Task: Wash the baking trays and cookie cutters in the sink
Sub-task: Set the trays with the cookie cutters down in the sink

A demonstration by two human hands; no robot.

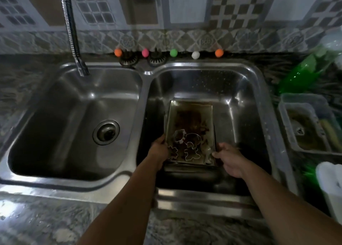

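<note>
Fingers of left hand (pixel 159 148) and right hand (pixel 228 157) grip one stained baking tray (pixel 190 115) carrying four cookie cutters (pixel 191 150).

No text, label, brand, number or sign can be read anywhere in this view. The translucent green plastic bottle (pixel 299 72) lying at the right of the bench is too blurred to show any print, and the patterned wall tiles (pixel 238 6) carry only geometric shapes, not letters.
</note>
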